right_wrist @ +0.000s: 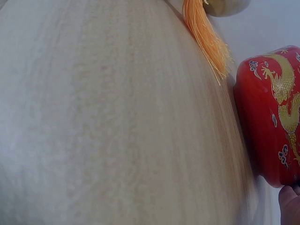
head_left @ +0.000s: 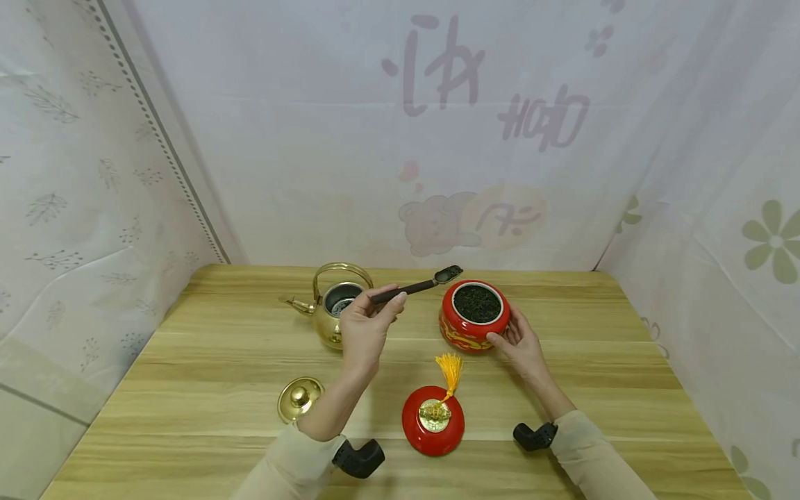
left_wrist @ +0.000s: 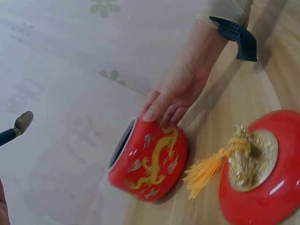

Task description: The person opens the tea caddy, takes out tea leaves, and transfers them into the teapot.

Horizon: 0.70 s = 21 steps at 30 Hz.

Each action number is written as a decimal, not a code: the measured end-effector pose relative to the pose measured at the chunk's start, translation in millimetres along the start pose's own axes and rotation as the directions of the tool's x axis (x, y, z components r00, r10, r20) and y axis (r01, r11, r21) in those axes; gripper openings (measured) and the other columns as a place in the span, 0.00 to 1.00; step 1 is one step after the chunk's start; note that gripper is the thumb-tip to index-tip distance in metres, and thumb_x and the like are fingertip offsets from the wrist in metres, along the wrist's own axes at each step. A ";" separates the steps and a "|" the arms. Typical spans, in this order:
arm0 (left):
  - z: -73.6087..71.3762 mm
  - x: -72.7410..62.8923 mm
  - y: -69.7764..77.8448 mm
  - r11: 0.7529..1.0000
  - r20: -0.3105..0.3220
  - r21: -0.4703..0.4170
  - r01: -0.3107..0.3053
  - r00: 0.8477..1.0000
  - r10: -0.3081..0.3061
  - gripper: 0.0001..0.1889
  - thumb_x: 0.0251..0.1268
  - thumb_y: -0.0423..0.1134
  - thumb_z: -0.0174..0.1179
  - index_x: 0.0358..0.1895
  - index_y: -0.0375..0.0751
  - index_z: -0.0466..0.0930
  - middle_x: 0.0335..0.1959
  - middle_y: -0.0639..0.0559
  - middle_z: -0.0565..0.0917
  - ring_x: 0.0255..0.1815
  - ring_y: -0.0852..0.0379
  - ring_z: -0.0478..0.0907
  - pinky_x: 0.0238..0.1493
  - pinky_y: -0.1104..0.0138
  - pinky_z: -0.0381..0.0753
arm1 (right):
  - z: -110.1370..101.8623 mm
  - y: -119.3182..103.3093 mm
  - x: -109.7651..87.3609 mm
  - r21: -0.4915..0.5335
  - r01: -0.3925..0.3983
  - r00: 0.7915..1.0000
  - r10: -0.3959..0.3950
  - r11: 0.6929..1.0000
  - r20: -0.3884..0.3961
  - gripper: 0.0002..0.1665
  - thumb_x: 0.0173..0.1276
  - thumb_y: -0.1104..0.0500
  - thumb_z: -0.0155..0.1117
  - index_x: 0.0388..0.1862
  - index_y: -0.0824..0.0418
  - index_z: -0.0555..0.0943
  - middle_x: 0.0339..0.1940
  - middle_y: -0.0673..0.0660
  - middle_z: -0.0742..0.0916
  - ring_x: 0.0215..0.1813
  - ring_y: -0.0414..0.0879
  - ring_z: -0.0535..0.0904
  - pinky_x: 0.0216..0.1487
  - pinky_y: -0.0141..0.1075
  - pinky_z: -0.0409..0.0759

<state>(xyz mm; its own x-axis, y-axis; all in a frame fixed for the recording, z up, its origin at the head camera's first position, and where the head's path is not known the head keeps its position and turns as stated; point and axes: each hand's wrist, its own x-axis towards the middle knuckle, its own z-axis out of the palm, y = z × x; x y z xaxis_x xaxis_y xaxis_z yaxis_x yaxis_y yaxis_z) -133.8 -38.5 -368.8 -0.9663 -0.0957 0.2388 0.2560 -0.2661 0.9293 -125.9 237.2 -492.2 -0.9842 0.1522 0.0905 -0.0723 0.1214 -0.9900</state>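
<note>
My left hand (head_left: 364,332) pinches the dark handle of a tea scoop (head_left: 417,285), raised between the brass teapot (head_left: 326,332) and the red tea jar (head_left: 461,339). Some dark leaves lie in the scoop's bowl, which points toward the jar. The teapot has no lid on, and my left hand covers part of its right side. With thumb in front and fingers round the side, my right hand (head_left: 520,345) holds the jar upright at its right. Dark tea leaves (head_left: 478,304) fill the jar near its white rim. A gold dragon (left_wrist: 157,161) decorates its wall.
The jar's red lid (head_left: 432,439), with a gold knob and yellow tassel (head_left: 450,371), lies on the wooden table (head_left: 219,389) between my forearms. The brass teapot lid (head_left: 300,397) rests beside my left forearm. Patterned cloth (head_left: 300,139) hangs behind the table.
</note>
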 end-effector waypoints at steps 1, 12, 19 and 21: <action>-2.7 0.3 1.6 1.000 -0.004 -0.006 -0.001 1.000 0.001 0.13 0.53 0.28 0.67 0.42 0.25 0.81 0.26 0.56 0.85 0.24 0.66 0.80 0.28 0.76 0.77 | 0.1 -0.1 0.0 -0.001 -0.001 1.000 0.001 1.000 -0.001 0.46 0.65 0.65 0.62 0.75 0.62 0.48 0.75 0.61 0.58 0.75 0.53 0.52 0.72 0.45 0.51; -42.6 1.6 19.8 1.000 -0.056 -0.026 -0.015 0.998 0.013 0.14 0.54 0.30 0.67 0.44 0.26 0.80 0.30 0.55 0.84 0.28 0.64 0.81 0.30 0.74 0.78 | 1.0 -1.0 -0.6 -0.009 -0.006 1.000 0.006 1.000 -0.002 0.47 0.65 0.65 0.62 0.75 0.62 0.47 0.75 0.62 0.58 0.75 0.54 0.52 0.73 0.45 0.51; -67.3 2.1 30.8 0.999 -0.133 -0.001 -0.043 0.990 0.042 0.08 0.54 0.25 0.65 0.39 0.34 0.84 0.29 0.57 0.86 0.25 0.65 0.80 0.28 0.76 0.76 | 1.0 -0.5 -0.4 -0.006 -0.001 1.000 0.001 1.000 -0.012 0.47 0.64 0.66 0.63 0.75 0.63 0.48 0.75 0.61 0.59 0.74 0.53 0.53 0.72 0.45 0.52; -73.7 1.6 34.0 0.999 -0.145 -0.006 -0.048 0.988 0.046 0.08 0.54 0.25 0.65 0.38 0.34 0.84 0.28 0.57 0.85 0.24 0.65 0.80 0.28 0.76 0.76 | 1.0 -1.0 -0.4 -0.003 0.004 1.000 -0.004 1.000 -0.012 0.47 0.64 0.66 0.63 0.75 0.63 0.48 0.75 0.61 0.59 0.75 0.53 0.53 0.72 0.44 0.51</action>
<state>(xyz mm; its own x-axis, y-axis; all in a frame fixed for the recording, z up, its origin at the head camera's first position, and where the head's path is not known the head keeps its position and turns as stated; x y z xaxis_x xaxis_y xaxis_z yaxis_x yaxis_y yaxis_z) -124.8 -118.5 -357.6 -0.9395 -0.2462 0.2383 0.3020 -0.2669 0.9152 -125.6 236.0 -491.3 -0.9819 0.1636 0.0956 -0.0754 0.1253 -0.9892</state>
